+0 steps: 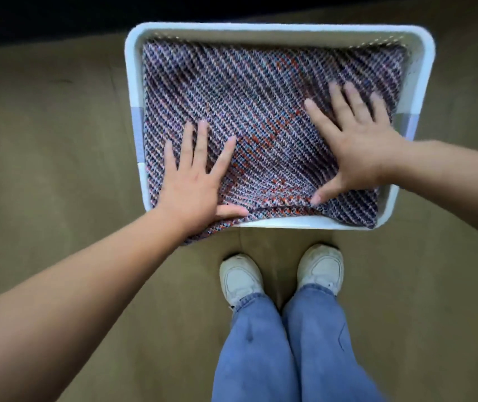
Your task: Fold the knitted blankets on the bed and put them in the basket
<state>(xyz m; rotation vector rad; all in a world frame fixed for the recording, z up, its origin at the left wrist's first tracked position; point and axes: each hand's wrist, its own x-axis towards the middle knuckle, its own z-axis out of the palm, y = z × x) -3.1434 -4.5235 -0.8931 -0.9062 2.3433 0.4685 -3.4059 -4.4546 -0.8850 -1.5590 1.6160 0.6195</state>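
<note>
The folded knitted blanket (pixel 261 97) fills the white basket (pixel 275 27) on the floor (pixel 57 140), its long axis running 9 to 3 o'clock and its knit stripes slanting 10 to 4. One corner spills over the rim at 7 o'clock. The left hand (pixel 194 187) at 7 o'clock and the right hand (pixel 359 146) at 4 press flat on it. Each grip is open, fingers spread.

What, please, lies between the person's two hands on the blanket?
Only bare knitted blanket: in the head view, nothing else lies between the left hand and the right hand, both flat on it inside the basket.
</note>
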